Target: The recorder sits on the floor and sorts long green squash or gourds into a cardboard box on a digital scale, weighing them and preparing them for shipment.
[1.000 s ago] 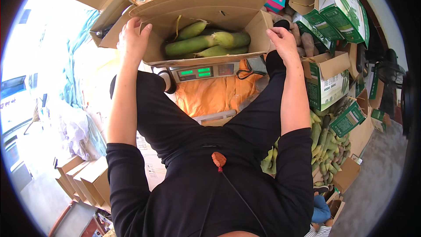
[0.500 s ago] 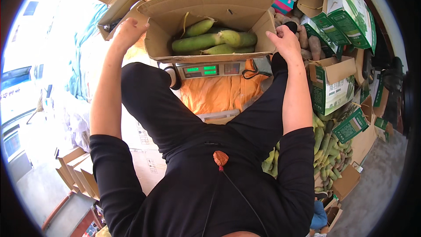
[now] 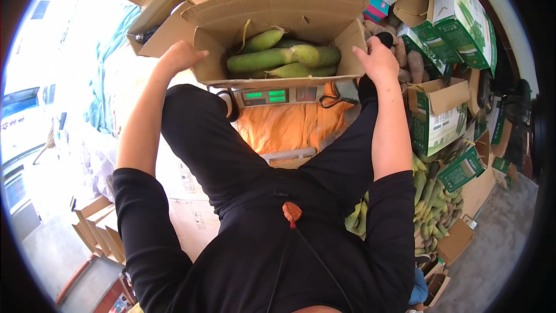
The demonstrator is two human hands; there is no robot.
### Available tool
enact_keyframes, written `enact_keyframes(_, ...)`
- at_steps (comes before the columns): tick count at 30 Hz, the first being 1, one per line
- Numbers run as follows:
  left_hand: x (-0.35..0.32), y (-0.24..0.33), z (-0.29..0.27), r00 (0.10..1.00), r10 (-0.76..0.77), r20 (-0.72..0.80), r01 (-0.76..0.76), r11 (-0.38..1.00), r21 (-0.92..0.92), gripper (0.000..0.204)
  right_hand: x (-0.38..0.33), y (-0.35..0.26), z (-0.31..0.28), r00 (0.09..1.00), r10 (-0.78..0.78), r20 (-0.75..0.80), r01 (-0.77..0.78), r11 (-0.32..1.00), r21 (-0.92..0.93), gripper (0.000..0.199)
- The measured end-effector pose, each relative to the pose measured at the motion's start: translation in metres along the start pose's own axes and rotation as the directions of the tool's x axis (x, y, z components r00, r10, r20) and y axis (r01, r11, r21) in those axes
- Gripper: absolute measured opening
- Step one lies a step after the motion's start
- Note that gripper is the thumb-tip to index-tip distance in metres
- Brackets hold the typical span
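Box lies crosswise, our left hand and right hand at its ends; can't tell if our fingers are gripping.

An electronic scale with a green-lit display carries an open brown cardboard box.

The box is showing matt cardboard; the green vegetables inside are looking smooth, slightly glossy; the orange sheet near the box's front edge is showing a plastic-like sheen; the trousers are looking like matt cloth.
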State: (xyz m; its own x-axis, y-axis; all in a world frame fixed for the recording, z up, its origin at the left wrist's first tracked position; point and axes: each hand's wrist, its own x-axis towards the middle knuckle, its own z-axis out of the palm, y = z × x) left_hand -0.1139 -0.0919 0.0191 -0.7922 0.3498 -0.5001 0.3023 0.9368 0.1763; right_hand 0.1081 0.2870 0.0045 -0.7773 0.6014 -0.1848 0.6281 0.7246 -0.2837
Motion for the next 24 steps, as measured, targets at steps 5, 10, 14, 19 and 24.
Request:
enact_keyframes(5,0.007,-0.003,0.008,0.999,0.037,0.037,-0.034,0.997,-0.069,0.051,0.0,-0.008,0.005,0.994,-0.109,0.009,0.109,0.992,-0.064,0.036)
enact_keyframes(10,0.011,-0.004,0.008,0.999,-0.015,0.041,0.015,1.0,-0.003,0.05,0.005,-0.013,0.005,0.995,-0.1,0.029,0.102,0.99,-0.094,0.035)
enact_keyframes(14,0.019,-0.009,0.014,0.996,-0.089,-0.015,0.088,0.995,-0.035,0.047,0.011,-0.007,0.007,0.994,-0.104,-0.02,0.101,0.989,-0.107,0.036)
enact_keyframes(19,0.026,-0.023,0.011,0.999,-0.009,-0.036,0.006,0.996,-0.088,0.048,0.01,-0.019,0.004,0.997,-0.065,-0.045,0.067,0.997,0.036,0.039)
enact_keyframes(24,0.021,-0.038,-0.009,0.994,-0.002,-0.112,-0.002,0.999,-0.034,0.046,0.009,-0.04,0.006,0.996,-0.083,-0.038,0.084,0.996,0.04,0.038)
